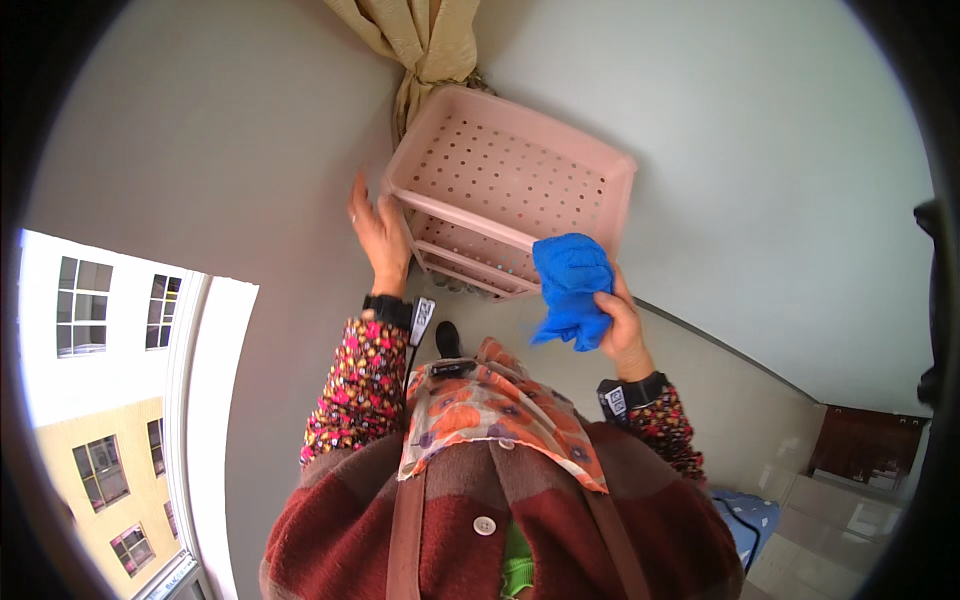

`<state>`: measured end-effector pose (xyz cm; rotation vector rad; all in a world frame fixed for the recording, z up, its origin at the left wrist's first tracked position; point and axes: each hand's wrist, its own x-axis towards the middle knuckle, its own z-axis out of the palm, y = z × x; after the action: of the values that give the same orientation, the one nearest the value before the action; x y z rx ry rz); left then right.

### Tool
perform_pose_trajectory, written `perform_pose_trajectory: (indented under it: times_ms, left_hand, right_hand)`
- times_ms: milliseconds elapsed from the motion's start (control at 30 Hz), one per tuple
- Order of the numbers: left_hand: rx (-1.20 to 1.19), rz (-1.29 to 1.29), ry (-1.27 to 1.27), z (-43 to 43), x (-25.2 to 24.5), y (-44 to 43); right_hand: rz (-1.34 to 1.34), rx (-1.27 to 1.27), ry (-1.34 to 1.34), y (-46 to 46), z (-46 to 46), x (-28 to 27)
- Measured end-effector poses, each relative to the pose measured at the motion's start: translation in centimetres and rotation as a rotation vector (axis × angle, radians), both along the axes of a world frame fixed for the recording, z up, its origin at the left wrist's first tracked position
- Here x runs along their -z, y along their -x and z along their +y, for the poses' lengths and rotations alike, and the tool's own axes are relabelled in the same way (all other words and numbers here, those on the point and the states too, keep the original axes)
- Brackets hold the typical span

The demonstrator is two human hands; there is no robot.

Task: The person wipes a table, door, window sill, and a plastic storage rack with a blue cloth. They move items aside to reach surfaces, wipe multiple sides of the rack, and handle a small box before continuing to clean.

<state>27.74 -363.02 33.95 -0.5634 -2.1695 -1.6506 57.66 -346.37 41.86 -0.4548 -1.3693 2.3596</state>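
Note:
A pink plastic tiered storage rack (502,161) with perforated trays stands before me in the corner. Its top tray holds nothing that I can see. In my right hand (621,322) is a bunched blue cloth (574,289), which hangs over the front right side of the rack. My left hand (379,236) is beside the rack's front left corner, with fingers apart and nothing in it. Whether its fingertips touch the rack's side cannot be told. Lower tiers (472,251) show beneath the top tray, and the cloth covers part of them.
A tied beige curtain (427,45) hangs behind the rack against the corner walls. At the left is a window (112,375) facing other buildings. Some clear objects (457,285) sit low under the rack. A dark brown piece of furniture (866,450) and a blue patterned item (746,521) are at right.

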Motion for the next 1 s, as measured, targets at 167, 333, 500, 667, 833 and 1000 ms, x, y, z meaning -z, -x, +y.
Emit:
perform_pose_trajectory:
  times_ms: [167, 333, 500, 667, 833, 1000]
  left_hand:
    - [0.070, -0.300, 0.147, -2.7, 5.5, -3.1]
    - [0.180, -0.433, 0.265, -5.1, 9.9, -4.5]
    - [0.274, -0.412, 0.343, -5.9, 11.1, -3.1]
    - [0.344, -0.312, 0.265, -4.3, 11.3, 0.1]
    - [0.613, -0.607, 0.001, -2.9, 9.7, 0.1]
    - [0.535, -0.690, 0.071, -1.9, 6.6, -2.4]
  right_hand:
    - [0.260, -0.121, 0.772, 1.5, -0.3, 4.3]
    - [0.045, 0.104, 0.801, 2.2, -1.8, 7.1]
    - [-0.245, -0.071, 0.583, 2.0, -4.3, 7.8]
    - [-0.256, -0.246, 0.304, 0.2, -7.9, 10.2]
    - [-0.329, 0.183, -0.216, 2.8, -5.6, 11.3]
    - [-1.045, 0.138, -1.326, 8.5, 0.3, 9.2]
